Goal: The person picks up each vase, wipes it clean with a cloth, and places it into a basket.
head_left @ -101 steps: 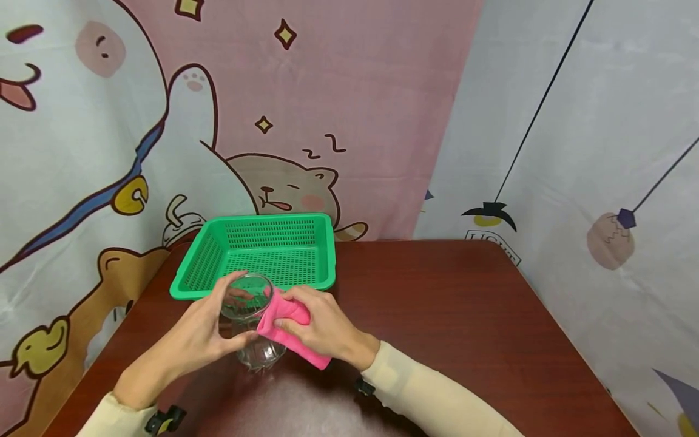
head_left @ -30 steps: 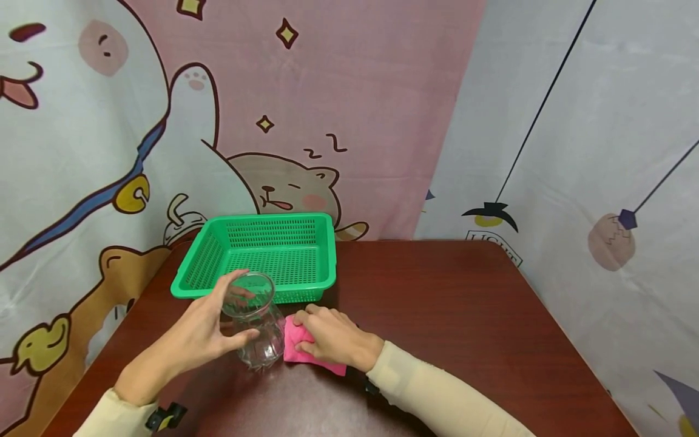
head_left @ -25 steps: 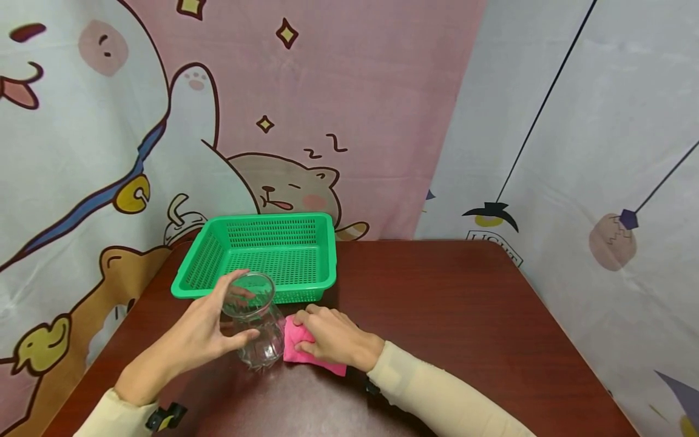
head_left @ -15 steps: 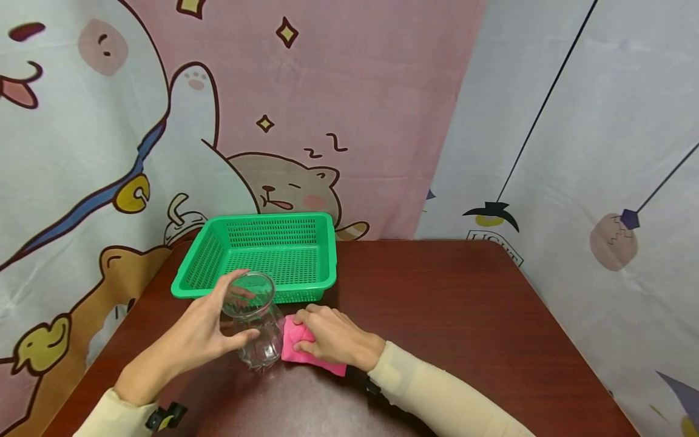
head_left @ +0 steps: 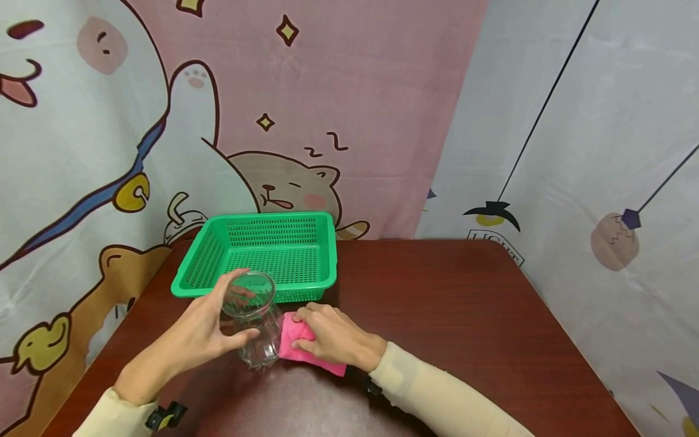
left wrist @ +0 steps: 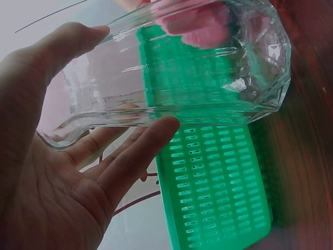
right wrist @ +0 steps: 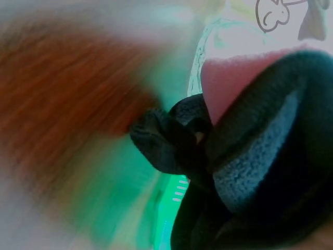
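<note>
1. The main change is at the right hand (head_left: 335, 337). Some seconds ago it held the pink cloth (head_left: 289, 343) high, against the neck of the glass jar (head_left: 264, 340); now both are low, at the lower right side of the jar.
2. In the last half second the change is very small: the cloth has moved a little more toward the jar, and its left border seems to touch the glass.
3. The grip of the right hand is narrow: the fingers are bent over the cloth and hold it as a bundle. In the right wrist view a dark strap and blur cover much, so I cannot tell each finger.
4. The left hand (head_left: 202, 331) has stayed in almost the same place. Its grip is wide and goes around the neck of the jar, with the thumb on one side and the fingers on the other.
5. The jar is in the left half of the counter (head_left: 437, 303), in front of the green basket (head_left: 300, 296), which sits near the back left corner. If the jar's base touches the counter, I cannot tell.
6. For the work, I judge this means that the cloth now treats the lower wall of the jar instead of the neck, while the left hand steadies it.
</note>
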The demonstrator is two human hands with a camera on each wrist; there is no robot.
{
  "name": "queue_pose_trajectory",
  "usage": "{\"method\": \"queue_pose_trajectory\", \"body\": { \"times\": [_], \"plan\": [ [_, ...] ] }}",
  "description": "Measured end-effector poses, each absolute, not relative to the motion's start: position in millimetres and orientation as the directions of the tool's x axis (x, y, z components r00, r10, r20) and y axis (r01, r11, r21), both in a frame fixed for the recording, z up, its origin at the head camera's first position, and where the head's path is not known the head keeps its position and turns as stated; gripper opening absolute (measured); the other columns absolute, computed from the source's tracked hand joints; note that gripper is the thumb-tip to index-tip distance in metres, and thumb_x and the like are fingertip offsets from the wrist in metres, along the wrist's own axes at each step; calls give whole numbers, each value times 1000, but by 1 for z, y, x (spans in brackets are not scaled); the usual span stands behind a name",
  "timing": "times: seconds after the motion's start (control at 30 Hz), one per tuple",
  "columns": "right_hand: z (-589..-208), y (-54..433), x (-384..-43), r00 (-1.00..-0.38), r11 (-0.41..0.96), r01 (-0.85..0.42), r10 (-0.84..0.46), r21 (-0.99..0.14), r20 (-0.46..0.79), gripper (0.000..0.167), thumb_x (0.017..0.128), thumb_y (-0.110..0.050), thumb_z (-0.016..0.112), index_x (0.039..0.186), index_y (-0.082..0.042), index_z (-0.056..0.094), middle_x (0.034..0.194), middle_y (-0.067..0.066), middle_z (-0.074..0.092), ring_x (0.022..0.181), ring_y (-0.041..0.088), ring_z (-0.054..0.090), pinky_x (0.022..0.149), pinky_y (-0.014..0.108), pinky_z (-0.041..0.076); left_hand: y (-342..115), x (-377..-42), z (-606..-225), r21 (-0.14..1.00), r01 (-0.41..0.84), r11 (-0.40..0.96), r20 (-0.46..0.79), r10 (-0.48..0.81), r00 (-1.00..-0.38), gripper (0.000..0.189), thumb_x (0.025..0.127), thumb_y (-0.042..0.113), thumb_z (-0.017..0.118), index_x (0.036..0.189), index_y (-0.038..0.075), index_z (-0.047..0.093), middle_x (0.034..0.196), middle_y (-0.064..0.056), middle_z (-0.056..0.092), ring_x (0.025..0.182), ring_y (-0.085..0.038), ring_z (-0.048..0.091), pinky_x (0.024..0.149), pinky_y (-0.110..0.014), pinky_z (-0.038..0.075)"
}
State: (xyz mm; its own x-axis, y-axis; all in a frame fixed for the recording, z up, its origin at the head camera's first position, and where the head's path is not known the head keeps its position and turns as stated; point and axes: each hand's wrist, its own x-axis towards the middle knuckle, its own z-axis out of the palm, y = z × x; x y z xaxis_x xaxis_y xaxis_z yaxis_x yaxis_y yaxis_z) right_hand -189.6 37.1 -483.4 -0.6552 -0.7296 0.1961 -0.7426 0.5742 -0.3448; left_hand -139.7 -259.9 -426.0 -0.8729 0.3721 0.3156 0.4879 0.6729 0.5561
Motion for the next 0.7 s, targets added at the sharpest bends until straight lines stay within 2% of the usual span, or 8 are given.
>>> {"method": "queue_pose_trajectory", "body": {
  "times": [0.17, 0.33, 0.4, 0.6, 0.7],
  "plan": [
    [-480, 37, -190, -659, 563, -737, -721, -375, 214, 48, 108, -38, 87, 144, -7, 78, 138, 6, 82, 124, 16, 79, 103, 29, 68, -260, -139, -425, 556, 485, 675, 314, 370, -874, 115, 88, 22, 106, 176, 18, 32, 139, -13, 79, 113, -28, 84, 83, -35, 73],
    [-476, 36, -190, -662, 538, -734, -703, -415, 261, 48, 107, -37, 88, 144, -7, 78, 137, 6, 82, 116, 14, 78, 95, 24, 65, -259, -139, -424, 555, 484, 677, 314, 369, -875, 114, 88, 22, 106, 175, 17, 33, 139, -13, 80, 113, -28, 85, 83, -37, 74],
    [-476, 35, -190, -656, 519, -740, -697, -427, 289, 48, 107, -36, 88, 143, -7, 78, 136, 7, 82, 114, 15, 78, 93, 24, 65, -259, -139, -424, 555, 484, 677, 313, 369, -875, 115, 87, 21, 106, 175, 17, 33, 139, -13, 80, 113, -28, 85, 83, -37, 74],
    [-473, 33, -191, -622, 447, -773, -674, -451, 398, 46, 106, -34, 90, 141, -7, 77, 137, 7, 82, 122, 18, 81, 101, 29, 67, -259, -139, -425, 562, 474, 678, 301, 366, -881, 115, 88, 19, 106, 176, 18, 32, 139, -12, 79, 113, -28, 84, 83, -38, 74],
    [-470, 32, -192, -596, 389, -793, -658, -470, 460, 47, 104, -31, 92, 140, -6, 75, 138, 8, 82, 118, 18, 81, 98, 26, 67, -259, -139, -425, 565, 471, 678, 296, 367, -882, 115, 88, 22, 106, 176, 20, 31, 139, -12, 79, 114, -28, 84, 84, -39, 74]
  ]
}}
